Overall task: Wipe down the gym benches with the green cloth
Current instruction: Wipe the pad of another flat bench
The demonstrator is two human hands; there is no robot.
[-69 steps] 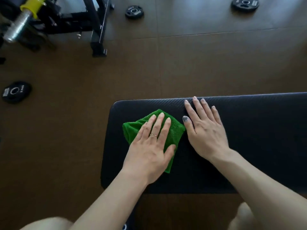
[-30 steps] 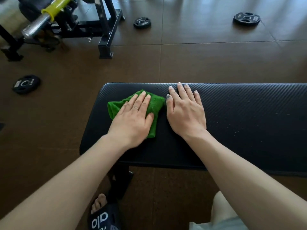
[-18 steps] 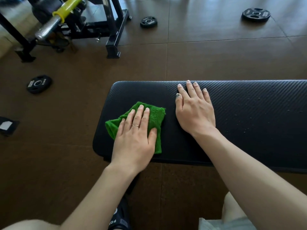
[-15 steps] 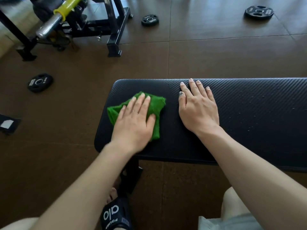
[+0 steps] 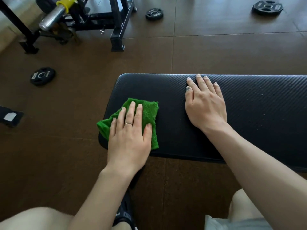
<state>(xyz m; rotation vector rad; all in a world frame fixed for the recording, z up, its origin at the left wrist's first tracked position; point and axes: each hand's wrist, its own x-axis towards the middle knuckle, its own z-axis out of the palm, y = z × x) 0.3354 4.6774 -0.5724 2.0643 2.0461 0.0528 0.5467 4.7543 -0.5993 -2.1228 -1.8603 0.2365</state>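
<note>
Head view: the left hand lies flat, fingers straight, its grip wide and pressing the green cloth onto the near left corner of the black worktop, likely so the whole palm drives the wipe. Off to the right of that grip, the right hand rests spread and holds nothing, probably bracing the body. Droplets speckle the pad beyond it, so that stretch looks unwiped.

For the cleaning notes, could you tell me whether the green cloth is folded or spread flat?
Folded: the green cloth is bunched into a thick pad under the flat left hand, on the bench.
</note>
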